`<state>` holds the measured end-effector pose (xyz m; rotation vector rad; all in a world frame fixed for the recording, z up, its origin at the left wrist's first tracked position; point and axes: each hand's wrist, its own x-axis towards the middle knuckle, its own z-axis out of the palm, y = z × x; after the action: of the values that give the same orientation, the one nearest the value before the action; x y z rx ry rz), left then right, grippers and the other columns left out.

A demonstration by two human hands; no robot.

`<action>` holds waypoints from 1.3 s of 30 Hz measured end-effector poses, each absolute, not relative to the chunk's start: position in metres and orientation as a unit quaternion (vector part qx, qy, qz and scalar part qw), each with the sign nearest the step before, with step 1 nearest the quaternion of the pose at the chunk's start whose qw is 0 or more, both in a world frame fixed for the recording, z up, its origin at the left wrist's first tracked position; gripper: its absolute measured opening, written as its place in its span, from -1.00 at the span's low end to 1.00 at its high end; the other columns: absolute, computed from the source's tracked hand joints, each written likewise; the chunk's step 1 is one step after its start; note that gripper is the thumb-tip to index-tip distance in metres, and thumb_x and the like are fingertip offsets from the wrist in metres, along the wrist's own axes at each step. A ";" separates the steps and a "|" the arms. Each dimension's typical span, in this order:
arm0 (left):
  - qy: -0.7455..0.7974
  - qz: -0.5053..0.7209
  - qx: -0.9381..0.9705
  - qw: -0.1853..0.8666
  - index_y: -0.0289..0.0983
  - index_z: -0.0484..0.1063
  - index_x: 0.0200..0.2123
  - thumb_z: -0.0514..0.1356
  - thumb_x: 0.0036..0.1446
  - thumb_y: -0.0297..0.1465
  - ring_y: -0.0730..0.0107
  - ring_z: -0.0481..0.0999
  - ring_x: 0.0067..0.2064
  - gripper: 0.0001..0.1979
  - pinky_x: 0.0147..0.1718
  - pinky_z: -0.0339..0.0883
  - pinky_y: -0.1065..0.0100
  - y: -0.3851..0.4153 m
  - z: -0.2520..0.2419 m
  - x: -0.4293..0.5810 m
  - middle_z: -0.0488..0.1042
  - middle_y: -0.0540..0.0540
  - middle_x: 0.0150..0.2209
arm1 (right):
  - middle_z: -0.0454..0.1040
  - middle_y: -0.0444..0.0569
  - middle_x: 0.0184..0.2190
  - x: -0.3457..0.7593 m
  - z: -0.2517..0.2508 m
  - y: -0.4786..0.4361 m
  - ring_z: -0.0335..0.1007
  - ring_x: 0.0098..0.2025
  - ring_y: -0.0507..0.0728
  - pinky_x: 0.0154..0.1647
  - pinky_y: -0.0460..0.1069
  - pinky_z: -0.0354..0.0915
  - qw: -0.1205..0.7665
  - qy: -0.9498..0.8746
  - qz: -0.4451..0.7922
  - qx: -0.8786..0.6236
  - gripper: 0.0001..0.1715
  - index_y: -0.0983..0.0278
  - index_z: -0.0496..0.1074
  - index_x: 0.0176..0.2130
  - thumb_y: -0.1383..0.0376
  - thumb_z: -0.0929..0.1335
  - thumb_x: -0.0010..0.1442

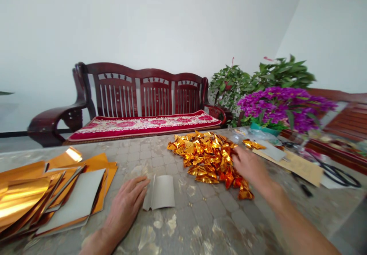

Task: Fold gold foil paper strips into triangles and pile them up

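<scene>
A creased sheet of paper (163,192), pale side up, lies on the table with a fold along its left part. My left hand (129,197) rests flat beside it, fingers stretched out and fingertips at its left edge. Right of the sheet spreads a heap of folded shiny gold paper pieces (206,153). At the heap's right side is my right hand (248,165), its fingertips among or against the pieces. Those fingers are blurred and partly hidden, so whether they hold a piece does not show.
Loose gold and pale sheets (77,194) are stacked at the left. At the right lie a tan card (301,167), a black cable (338,174) and purple flowers (283,106). A wooden bench (143,94) stands beyond the table (197,224).
</scene>
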<state>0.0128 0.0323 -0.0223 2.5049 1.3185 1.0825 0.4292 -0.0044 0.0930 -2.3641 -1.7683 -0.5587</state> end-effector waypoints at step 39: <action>0.526 0.523 0.551 0.383 -0.34 0.54 -0.26 0.17 0.10 -0.30 0.35 0.55 -0.39 -0.76 -0.39 0.38 0.41 0.028 -0.009 0.037 0.59 -0.10 -0.40 | 0.51 -0.11 -0.41 0.192 0.005 0.026 0.41 -0.37 0.11 -0.37 -0.05 0.28 0.448 -0.637 0.326 -0.536 -0.79 0.23 0.44 -0.27 0.19 0.28 0.17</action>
<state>0.0366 0.0280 -0.0090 1.4040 1.3425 1.3325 0.1917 0.0264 0.0050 -1.3257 -1.5771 0.8068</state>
